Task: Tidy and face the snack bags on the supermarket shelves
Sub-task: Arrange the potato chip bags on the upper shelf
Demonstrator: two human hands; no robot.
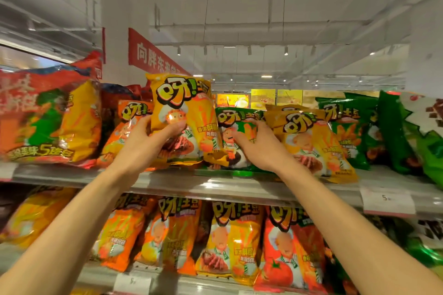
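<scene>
On the top shelf [215, 184] my left hand [148, 141] grips a yellow snack bag [184, 115] by its lower left side, thumb across its front, holding it upright. My right hand [259, 146] rests with spread fingers on a green snack bag [232, 122] that lies behind it. To the right a second yellow bag [311, 141] leans forward over the shelf edge. An orange bag [127, 124] stands just left of my left hand.
A large red multipack [43, 115] fills the shelf's left end, and green bags [354, 127] stand at the right. The lower shelf holds a row of orange, yellow and red bags [215, 242]. White price tags [388, 201] hang on the shelf rail.
</scene>
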